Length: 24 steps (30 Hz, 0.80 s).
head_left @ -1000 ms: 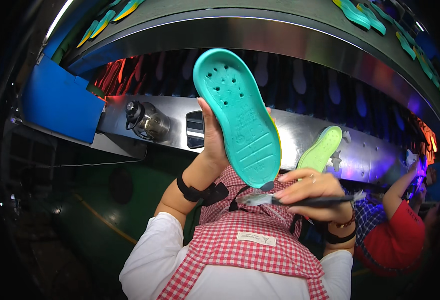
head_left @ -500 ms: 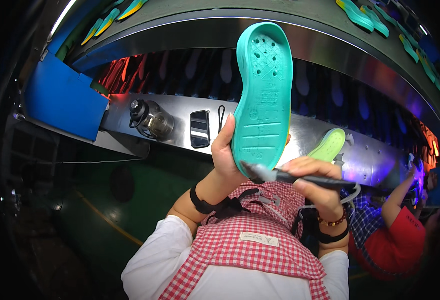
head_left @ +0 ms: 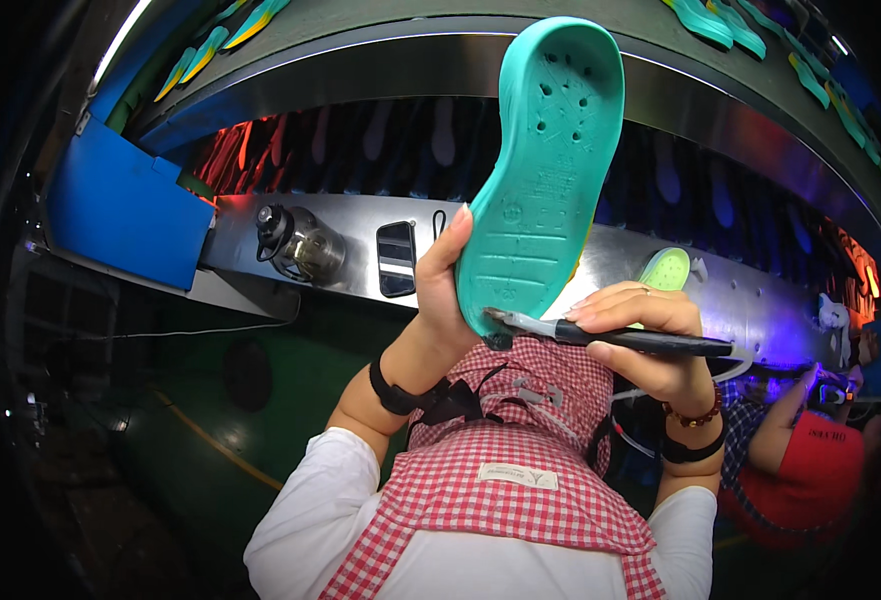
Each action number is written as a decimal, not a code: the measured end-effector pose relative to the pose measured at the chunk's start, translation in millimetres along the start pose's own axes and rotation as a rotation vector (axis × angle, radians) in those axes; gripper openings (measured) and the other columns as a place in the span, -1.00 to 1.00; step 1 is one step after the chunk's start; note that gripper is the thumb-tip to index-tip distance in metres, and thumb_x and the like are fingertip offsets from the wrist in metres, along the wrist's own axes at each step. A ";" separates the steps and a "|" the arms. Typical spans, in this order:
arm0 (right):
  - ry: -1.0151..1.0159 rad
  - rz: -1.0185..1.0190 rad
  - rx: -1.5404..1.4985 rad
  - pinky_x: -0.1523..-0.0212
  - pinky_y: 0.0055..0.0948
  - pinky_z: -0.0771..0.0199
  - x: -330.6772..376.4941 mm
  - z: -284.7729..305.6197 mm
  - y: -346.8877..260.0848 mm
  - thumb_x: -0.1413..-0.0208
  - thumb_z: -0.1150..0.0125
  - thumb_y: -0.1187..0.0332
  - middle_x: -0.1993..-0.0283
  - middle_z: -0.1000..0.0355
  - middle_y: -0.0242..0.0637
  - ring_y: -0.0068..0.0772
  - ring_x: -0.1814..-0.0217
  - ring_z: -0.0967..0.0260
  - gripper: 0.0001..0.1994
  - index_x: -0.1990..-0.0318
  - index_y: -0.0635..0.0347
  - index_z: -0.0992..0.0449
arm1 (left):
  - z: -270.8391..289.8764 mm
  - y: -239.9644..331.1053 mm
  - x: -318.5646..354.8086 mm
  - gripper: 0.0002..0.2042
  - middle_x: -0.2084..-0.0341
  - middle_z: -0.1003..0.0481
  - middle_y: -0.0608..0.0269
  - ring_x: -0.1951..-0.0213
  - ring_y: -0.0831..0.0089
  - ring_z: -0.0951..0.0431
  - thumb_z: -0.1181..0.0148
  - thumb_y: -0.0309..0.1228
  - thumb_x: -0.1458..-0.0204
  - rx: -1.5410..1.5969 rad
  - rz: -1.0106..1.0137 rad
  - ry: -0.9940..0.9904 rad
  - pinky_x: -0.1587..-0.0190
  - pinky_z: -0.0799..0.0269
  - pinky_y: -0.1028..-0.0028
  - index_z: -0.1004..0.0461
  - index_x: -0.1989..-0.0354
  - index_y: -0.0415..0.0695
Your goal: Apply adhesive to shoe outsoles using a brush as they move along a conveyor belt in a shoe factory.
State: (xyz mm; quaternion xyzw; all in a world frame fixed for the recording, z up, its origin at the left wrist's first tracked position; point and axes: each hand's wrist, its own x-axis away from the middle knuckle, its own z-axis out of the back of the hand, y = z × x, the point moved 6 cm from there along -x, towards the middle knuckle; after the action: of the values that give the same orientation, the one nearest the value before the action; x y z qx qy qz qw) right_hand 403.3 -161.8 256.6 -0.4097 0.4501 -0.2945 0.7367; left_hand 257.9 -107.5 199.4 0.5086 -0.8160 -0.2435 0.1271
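The left hand (head_left: 447, 290) grips a teal foam shoe sole (head_left: 545, 170), upright and ridged; the right hand (head_left: 640, 335) clamps a black-handled brush (head_left: 610, 336) at its heel.

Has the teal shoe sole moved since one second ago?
Yes. The teal shoe sole has swung upright and risen, its toe now above the steel ledge, against the conveyor's upper rim.

a curved steel ledge (head_left: 290, 225) spans the view, with a dark slot above it lit red on the left and violet on the right. a blue panel (head_left: 125, 210) hangs left; green floor (head_left: 290, 400) below.
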 end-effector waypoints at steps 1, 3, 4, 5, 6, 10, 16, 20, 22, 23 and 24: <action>-0.021 -0.013 -0.009 0.15 -0.40 -0.43 1.3 -4.0 -0.6 0.24 -0.24 0.60 0.33 -0.49 -0.14 -0.25 0.20 -0.45 -0.80 0.34 0.30 -0.51 | 2.1 -1.4 -1.2 -0.39 -0.06 -0.22 -0.15 -0.01 -0.05 -0.32 0.32 0.02 -0.08 -0.026 0.041 0.040 -0.07 -0.20 -0.01 -0.10 -0.15 -0.24; -0.112 0.012 -0.030 0.15 -0.38 -0.42 5.9 -18.0 -6.4 0.24 -0.24 0.60 0.32 -0.49 -0.14 -0.23 0.22 -0.45 -0.82 0.37 0.31 -0.51 | 3.2 -4.8 -4.7 -0.39 -0.07 -0.20 -0.16 -0.03 -0.06 -0.30 0.32 0.01 -0.09 0.074 0.131 -0.027 -0.07 -0.19 -0.02 -0.10 -0.15 -0.25; -0.156 -0.003 -0.050 0.16 -0.37 -0.42 8.1 -23.0 -8.9 0.25 -0.23 0.61 0.32 -0.49 -0.13 -0.22 0.23 -0.45 -0.84 0.40 0.31 -0.50 | 0.6 -9.1 -4.9 -0.40 -0.07 -0.18 -0.18 -0.04 -0.08 -0.29 0.33 0.00 -0.09 0.178 0.224 -0.095 -0.07 -0.18 -0.03 -0.10 -0.15 -0.25; -0.231 0.056 -0.024 0.22 -0.39 -0.43 11.1 -26.5 -12.8 0.25 -0.26 0.59 0.31 -0.49 -0.18 -0.22 0.23 -0.46 -0.84 0.40 0.28 -0.51 | -0.9 -12.3 -3.5 -0.43 -0.05 -0.22 -0.18 -0.01 -0.06 -0.32 0.30 -0.06 -0.10 0.279 0.290 -0.112 -0.06 -0.20 -0.01 -0.13 -0.13 -0.29; -0.233 0.053 -0.027 0.22 -0.39 -0.43 12.2 -24.0 -13.4 0.25 -0.26 0.59 0.31 -0.49 -0.18 -0.22 0.23 -0.46 -0.84 0.40 0.28 -0.51 | 0.3 -11.8 -1.9 -0.43 -0.05 -0.22 -0.18 -0.01 -0.06 -0.32 0.30 -0.06 -0.10 0.281 0.289 -0.108 -0.06 -0.20 -0.01 -0.13 -0.13 -0.29; -0.146 0.040 0.159 0.30 -0.45 -0.40 9.1 -3.0 -3.1 0.21 -0.24 0.57 0.27 -0.49 -0.18 -0.30 0.30 -0.46 -0.80 0.35 0.17 -0.52 | 7.1 -33.0 7.8 -0.59 0.15 -0.41 -0.02 0.19 0.32 -0.50 0.07 -0.30 -0.08 0.031 0.578 0.016 0.06 -0.40 0.40 -0.24 -0.03 -0.34; -0.426 0.034 0.198 0.43 -0.45 -0.38 19.3 -8.3 5.7 0.18 -0.19 0.51 0.20 -0.49 -0.33 -0.33 0.36 -0.45 -0.80 0.32 0.10 -0.52 | 19.7 -33.0 18.1 -0.56 0.08 -0.37 -0.02 0.11 0.35 -0.45 0.02 -0.31 -0.06 -0.349 0.675 -0.022 0.06 -0.37 0.43 -0.22 -0.05 -0.38; -0.600 0.026 0.456 0.37 -0.45 -0.43 27.2 -16.8 11.5 0.23 -0.20 0.48 0.22 -0.49 -0.29 -0.29 0.32 -0.47 -0.75 0.28 0.10 -0.51 | 22.0 -32.0 20.8 -0.55 0.08 -0.37 0.00 0.12 0.38 -0.45 0.01 -0.30 -0.06 -0.426 0.726 -0.018 0.07 -0.38 0.46 -0.22 -0.06 -0.37; -0.669 -0.008 0.533 0.36 -0.43 -0.43 27.6 -13.6 6.1 0.24 -0.20 0.51 0.22 -0.48 -0.28 -0.28 0.32 -0.46 -0.72 0.26 0.10 -0.51 | 27.4 -30.7 23.3 -0.54 0.08 -0.37 0.00 0.13 0.38 -0.45 0.01 -0.29 -0.07 -0.476 0.760 0.010 0.08 -0.38 0.46 -0.22 -0.06 -0.37; -0.570 0.020 0.451 0.38 -0.42 -0.41 25.0 -3.3 3.0 0.25 -0.19 0.51 0.20 -0.48 -0.30 -0.28 0.33 -0.46 -0.71 0.25 0.09 -0.50 | 25.5 -28.9 22.5 -0.54 0.08 -0.37 0.00 0.13 0.39 -0.45 0.01 -0.29 -0.07 -0.441 0.719 0.000 0.08 -0.38 0.47 -0.21 -0.07 -0.36; -0.471 0.047 0.369 0.40 -0.41 -0.40 21.4 6.6 0.5 0.26 -0.17 0.51 0.19 -0.48 -0.31 -0.28 0.35 -0.45 -0.70 0.25 0.07 -0.50 | 23.2 -26.9 21.6 -0.54 0.08 -0.37 0.00 0.13 0.39 -0.45 0.01 -0.29 -0.07 -0.405 0.676 -0.010 0.08 -0.38 0.48 -0.21 -0.07 -0.35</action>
State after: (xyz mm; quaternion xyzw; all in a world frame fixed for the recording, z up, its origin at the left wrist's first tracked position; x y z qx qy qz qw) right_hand 418.4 -176.5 248.9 -0.3155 0.2152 -0.2512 0.8894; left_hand 258.3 -130.4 164.6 0.1746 -0.8735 -0.3464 0.2941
